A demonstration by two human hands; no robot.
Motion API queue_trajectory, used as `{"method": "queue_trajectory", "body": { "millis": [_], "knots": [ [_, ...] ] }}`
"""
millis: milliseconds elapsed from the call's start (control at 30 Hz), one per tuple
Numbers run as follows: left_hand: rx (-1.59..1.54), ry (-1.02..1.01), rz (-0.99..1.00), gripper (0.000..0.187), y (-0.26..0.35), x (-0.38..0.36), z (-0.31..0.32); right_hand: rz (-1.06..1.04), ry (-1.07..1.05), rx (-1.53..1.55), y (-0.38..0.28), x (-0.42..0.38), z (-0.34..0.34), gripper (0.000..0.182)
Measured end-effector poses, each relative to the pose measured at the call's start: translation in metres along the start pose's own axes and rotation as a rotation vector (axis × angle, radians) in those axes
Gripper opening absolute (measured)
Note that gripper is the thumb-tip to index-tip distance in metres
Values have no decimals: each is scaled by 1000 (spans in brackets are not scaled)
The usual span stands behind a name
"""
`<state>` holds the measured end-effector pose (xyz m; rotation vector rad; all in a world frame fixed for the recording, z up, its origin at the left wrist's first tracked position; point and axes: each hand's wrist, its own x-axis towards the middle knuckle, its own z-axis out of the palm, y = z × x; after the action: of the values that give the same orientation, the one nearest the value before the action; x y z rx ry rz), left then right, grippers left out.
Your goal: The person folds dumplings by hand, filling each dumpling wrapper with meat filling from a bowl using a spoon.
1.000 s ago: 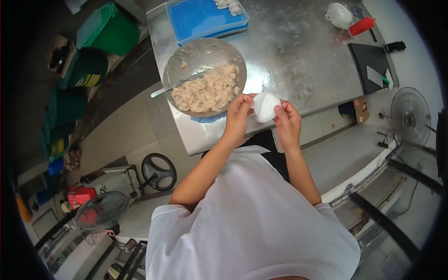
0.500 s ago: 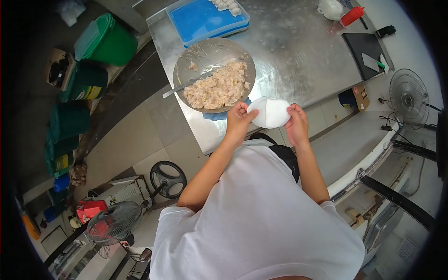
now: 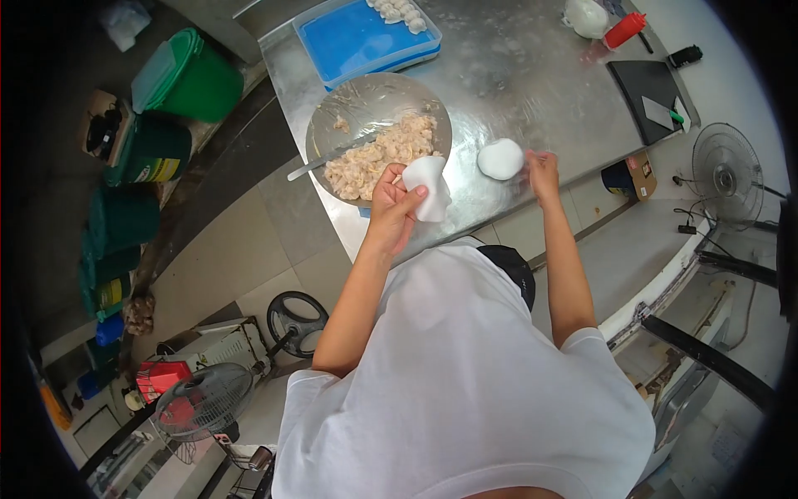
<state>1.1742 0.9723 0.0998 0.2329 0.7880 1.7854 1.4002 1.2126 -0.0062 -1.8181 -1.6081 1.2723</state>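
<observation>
In my left hand (image 3: pixel 392 208) a thin white round dumpling wrapper (image 3: pixel 426 188) is pinched between thumb and fingers, its edge bent. It is held at the near right rim of a wide metal bowl (image 3: pixel 321 108). Pale, chunky minced filling (image 3: pixel 378 158) lies in that bowl, with a metal spatula (image 3: pixel 320 164) resting on it, handle over the left rim. A small pile of white round wrappers (image 3: pixel 500 159) lies on the steel table. Just right of this pile is my right hand (image 3: pixel 544 173), apart from the left one; its fingers are bent and blurred.
Beyond the bowl stands a clear-lidded blue tray (image 3: pixel 357 41) with several white dumplings (image 3: pixel 397 12) in its corner. A red squeeze bottle (image 3: pixel 623 32), a white bag (image 3: pixel 588 17) and a black board (image 3: pixel 640 91) occupy the far right of the steel table (image 3: pixel 490 91).
My hands have moved apart. The left kept one wrapper and shifted left toward the bowl; the rest of the wrappers now lie on the table, and my right hand has moved slightly right and away.
</observation>
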Motion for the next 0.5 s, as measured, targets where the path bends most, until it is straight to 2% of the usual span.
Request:
{"method": "queue_trajectory", "body": {
  "millis": [100, 167, 200, 233, 267, 300, 400, 433, 467, 500],
  "knots": [
    [19, -17, 11, 35, 4, 3, -3, -524, 341, -343, -6, -8, 4, 50],
    [40, -21, -17, 33, 1, -1, -12, -477, -326, 326, -61, -63, 20, 56],
    [13, -8, -27, 31, -1, -3, -12, -448, -680, 489, -75, -80, 28, 60],
    [-13, -4, -31, 30, -2, 0, -10, -259, -1053, 774, -95, -103, 37, 61],
    [-41, -1, -35, 29, -3, 3, -9, -166, -1176, 777, -103, -115, 46, 59],
    [23, 24, -17, 27, -2, 5, -11, -173, -1184, 660, -106, -117, 55, 53],
    [251, 89, 91, 21, 5, 1, -30, -166, -1035, 459, -116, -121, 62, 31],
    [351, 89, 158, 18, 6, -1, -39, -226, -1018, 501, -127, -127, 60, 22],
    [451, 86, 225, 16, 6, 0, -47, -219, -1059, 515, -136, -129, 58, 22],
    [285, 65, 216, 21, 5, 2, -52, -210, -1096, 527, -143, -131, 54, 23]
  ]
}}
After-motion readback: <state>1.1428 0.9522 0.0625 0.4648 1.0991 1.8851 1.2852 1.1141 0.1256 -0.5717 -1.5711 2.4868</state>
